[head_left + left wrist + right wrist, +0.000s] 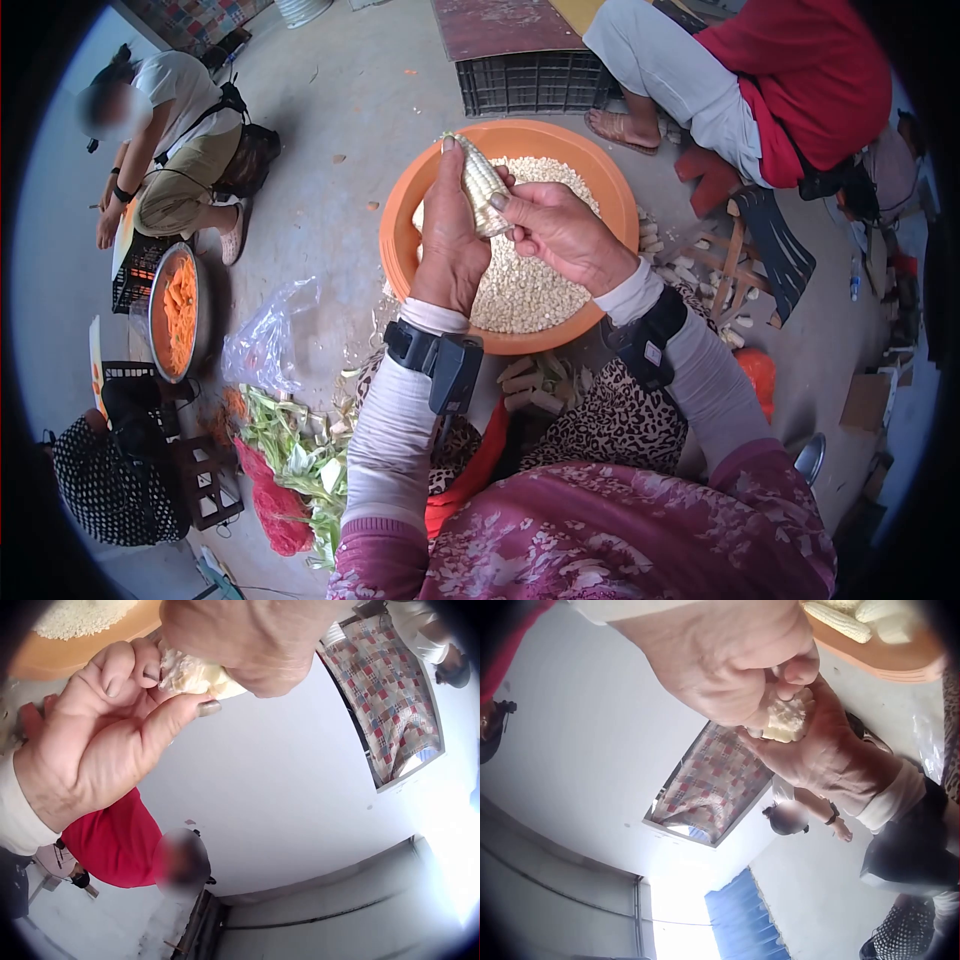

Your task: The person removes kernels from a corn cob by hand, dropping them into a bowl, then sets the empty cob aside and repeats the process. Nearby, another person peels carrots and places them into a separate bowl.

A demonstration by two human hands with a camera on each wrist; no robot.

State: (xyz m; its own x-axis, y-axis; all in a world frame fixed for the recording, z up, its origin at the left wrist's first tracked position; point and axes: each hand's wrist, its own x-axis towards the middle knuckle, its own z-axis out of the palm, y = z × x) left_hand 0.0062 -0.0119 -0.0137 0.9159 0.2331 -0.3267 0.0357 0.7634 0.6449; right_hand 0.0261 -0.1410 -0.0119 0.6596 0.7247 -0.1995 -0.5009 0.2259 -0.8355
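Observation:
An ear of corn (478, 180) with pale kernels is held tilted above the orange basin (393, 235). My left hand (450, 240) grips the ear along its left side, the thumb lying up its length. My right hand (572, 238) pinches the lower end, thumb pressed on the kernels. In the right wrist view the ear's pale, rough butt end (789, 716) shows between both hands. Loose kernels (530, 285) heap up in the basin below. Another whole ear (838, 621) lies in the basin in the right wrist view.
Bare cobs (735, 320) litter the floor at right beside a wooden folding stool (770, 245). Green husks (300, 450) and a clear plastic bag (270, 340) lie at left, near a metal bowl (203, 330) of carrots. A black crate (535, 85) stands behind the basin. Other people sit or bend nearby.

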